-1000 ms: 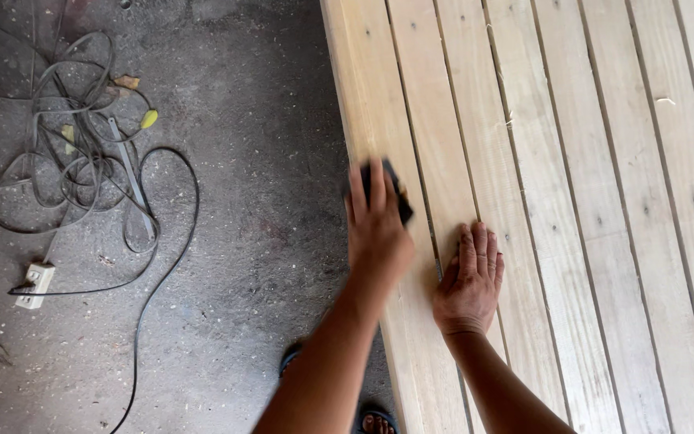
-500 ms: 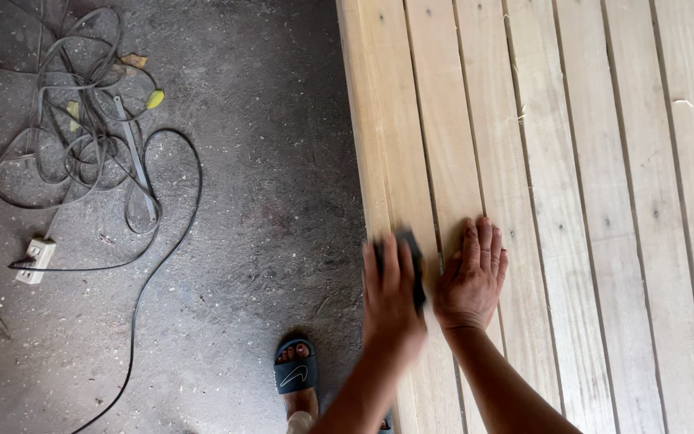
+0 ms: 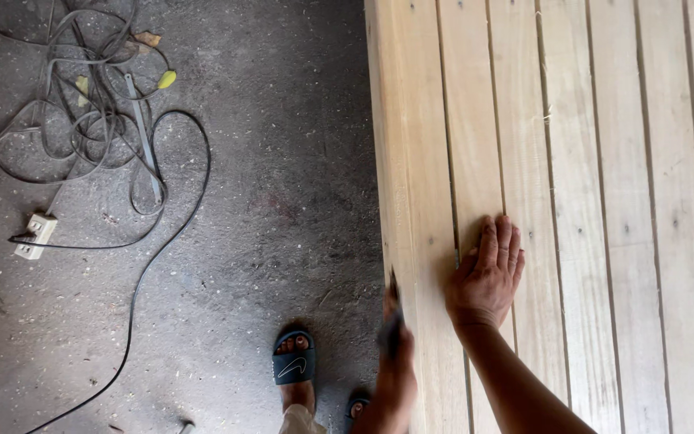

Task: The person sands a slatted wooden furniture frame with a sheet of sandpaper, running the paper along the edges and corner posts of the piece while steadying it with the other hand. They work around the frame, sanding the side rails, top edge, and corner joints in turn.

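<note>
Slatted wood panel (image 3: 588, 201) beside concrete floor (image 3: 283, 177)

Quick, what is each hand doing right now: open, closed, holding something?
Left hand: blurred, closed on a small dark block at the pale wooden plank's edge.
Right hand: open, flat on the planks, holding nothing.

Even daylight (left hand (image 3: 395, 366) motion-blurred)

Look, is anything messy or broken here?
The cords lie in a loose tangle on the floor, running to a white socket strip. A small splinter sticks up from the planks. The left hand is blurred at the plank edge; the right hand lies flat.
</note>
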`<state>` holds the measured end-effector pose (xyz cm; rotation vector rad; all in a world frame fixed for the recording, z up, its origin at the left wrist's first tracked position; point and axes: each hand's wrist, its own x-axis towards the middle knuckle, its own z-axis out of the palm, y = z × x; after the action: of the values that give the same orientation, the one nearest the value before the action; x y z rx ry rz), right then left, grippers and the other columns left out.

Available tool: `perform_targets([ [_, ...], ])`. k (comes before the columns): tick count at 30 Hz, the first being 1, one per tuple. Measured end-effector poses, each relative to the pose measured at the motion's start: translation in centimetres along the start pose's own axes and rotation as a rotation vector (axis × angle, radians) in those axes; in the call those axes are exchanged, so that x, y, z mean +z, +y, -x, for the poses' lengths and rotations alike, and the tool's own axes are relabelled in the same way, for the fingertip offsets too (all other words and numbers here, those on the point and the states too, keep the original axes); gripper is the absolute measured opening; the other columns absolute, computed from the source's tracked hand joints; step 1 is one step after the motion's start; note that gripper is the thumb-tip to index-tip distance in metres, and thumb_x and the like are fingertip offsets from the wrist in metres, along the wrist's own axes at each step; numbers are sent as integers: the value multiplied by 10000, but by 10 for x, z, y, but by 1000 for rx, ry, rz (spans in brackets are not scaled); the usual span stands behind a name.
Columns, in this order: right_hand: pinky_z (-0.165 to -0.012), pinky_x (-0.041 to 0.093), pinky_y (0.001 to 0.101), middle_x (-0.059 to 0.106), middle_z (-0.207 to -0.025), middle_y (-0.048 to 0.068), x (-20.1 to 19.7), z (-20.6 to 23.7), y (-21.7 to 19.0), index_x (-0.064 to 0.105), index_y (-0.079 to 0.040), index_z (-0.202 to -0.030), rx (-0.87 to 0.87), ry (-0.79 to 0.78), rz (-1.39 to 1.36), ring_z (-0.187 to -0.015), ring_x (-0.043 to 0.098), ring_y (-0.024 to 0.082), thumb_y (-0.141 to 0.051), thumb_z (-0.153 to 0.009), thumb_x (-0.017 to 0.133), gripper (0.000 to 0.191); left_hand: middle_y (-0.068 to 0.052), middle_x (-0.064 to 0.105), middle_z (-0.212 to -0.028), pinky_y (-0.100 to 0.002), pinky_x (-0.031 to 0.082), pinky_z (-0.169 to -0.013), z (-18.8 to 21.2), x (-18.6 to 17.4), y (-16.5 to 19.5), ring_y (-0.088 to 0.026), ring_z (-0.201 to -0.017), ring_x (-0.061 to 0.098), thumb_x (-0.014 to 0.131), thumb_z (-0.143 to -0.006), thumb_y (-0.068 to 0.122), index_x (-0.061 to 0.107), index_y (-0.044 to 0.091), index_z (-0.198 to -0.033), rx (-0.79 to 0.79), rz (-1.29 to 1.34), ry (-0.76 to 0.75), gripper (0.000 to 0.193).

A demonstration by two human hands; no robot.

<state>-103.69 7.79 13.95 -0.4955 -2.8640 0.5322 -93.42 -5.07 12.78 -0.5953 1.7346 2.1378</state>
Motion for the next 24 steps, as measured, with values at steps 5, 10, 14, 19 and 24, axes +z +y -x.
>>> perform_targets([
  [5,-1270,151,530,348,-1670,162,1,4,-3,432,-78,-1562,-15,0,-4,-1567,247,359,-206,-1053,358,531,-239,515,-1538,-536,430,-1140,-147,0,49,-376,-1411,518,366,-964,631,380,109,-1520,-457,347,80,763],
  [10,-1264,145,534,337,-1673,159,1,5,-6,421,-74,-1566,0,-14,10,-1567,237,356,-212,-1059,345,531,-86,373,-1580,-481,342,-1174,-56,1,41,-250,-1454,392,412,-939,601,237,245,-1593,-503,104,194,766],
  [14,-1259,142,534,337,-1668,162,2,3,-8,415,-72,-1572,-9,-12,27,-1562,235,359,-218,-1061,343,537,-121,490,-1510,-397,361,-1122,6,-7,13,-236,-1378,467,418,-997,569,342,156,-1586,-294,-1,118,723],
  [19,-1271,147,530,354,-1667,158,3,5,-12,416,-70,-1574,-28,4,25,-1569,245,357,-207,-1059,342,539,-127,638,-774,-389,455,-475,-108,-15,19,-190,-522,525,386,-1058,517,657,-14,-1069,-511,29,128,596],
  [24,-1271,151,528,356,-1663,168,3,6,-15,412,-52,-1573,-47,8,36,-1564,249,364,-206,-1057,347,542,-84,654,-817,-345,496,-561,-79,-15,17,-132,-621,592,414,-1052,462,654,58,-1066,-474,42,195,470],
])
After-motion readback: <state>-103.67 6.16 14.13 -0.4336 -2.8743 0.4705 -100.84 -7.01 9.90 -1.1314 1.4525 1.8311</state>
